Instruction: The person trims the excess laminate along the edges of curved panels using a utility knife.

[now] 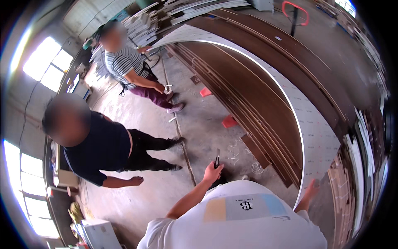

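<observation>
My left hand is closed around a dark-handled utility knife, held in front of my body with its thin tip pointing away from me. On my right side, my right hand grips the near end of a long white sheet with faint printed marks. The sheet lies over a stack of brown boards and looks bowed in this wide view. At its far end, a person in a striped shirt has one hand on the sheet.
A second person in a dark shirt stands at the left. Red blocks sit by the boards, and curled shavings lie on the concrete floor. Stacked strips line the right. A red-handled cart stands at the back.
</observation>
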The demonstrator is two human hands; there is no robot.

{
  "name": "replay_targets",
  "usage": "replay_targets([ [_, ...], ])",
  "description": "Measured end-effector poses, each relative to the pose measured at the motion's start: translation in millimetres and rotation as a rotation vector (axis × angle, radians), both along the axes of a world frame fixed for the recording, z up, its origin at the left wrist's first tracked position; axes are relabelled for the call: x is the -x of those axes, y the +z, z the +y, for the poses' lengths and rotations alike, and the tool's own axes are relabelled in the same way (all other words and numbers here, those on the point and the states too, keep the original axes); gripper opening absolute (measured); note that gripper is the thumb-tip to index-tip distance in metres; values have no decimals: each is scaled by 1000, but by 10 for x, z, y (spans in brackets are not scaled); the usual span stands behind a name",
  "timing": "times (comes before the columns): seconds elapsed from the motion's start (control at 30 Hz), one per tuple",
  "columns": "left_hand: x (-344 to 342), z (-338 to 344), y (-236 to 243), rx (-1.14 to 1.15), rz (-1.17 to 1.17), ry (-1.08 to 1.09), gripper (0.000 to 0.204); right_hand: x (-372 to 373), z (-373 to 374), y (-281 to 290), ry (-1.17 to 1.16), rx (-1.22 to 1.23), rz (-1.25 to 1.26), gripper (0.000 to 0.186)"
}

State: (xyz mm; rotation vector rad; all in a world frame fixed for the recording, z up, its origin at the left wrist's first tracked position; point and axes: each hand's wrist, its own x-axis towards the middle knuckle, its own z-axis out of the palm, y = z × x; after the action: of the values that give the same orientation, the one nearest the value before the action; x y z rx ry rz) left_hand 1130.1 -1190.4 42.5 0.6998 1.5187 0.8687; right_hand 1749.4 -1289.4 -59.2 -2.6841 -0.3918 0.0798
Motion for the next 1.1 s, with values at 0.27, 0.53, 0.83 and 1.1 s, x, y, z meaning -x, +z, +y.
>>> replay_targets([
  [0.27,918,509,-508,234,-164,150,19,1024,1731,395,449,-260,-413,50],
  [0.53,2039,1530,-468,178,-367,250,19,3409,3908,576,972,-343,8,36],
  [0.83,3216,2642,-375,177,-344,338,18,5614,5493,777,1414,-282,371,35],
  [1.1,3900,3663,-688,131,-216,505,24,6953,7482,551,1682,-247,558,34],
])
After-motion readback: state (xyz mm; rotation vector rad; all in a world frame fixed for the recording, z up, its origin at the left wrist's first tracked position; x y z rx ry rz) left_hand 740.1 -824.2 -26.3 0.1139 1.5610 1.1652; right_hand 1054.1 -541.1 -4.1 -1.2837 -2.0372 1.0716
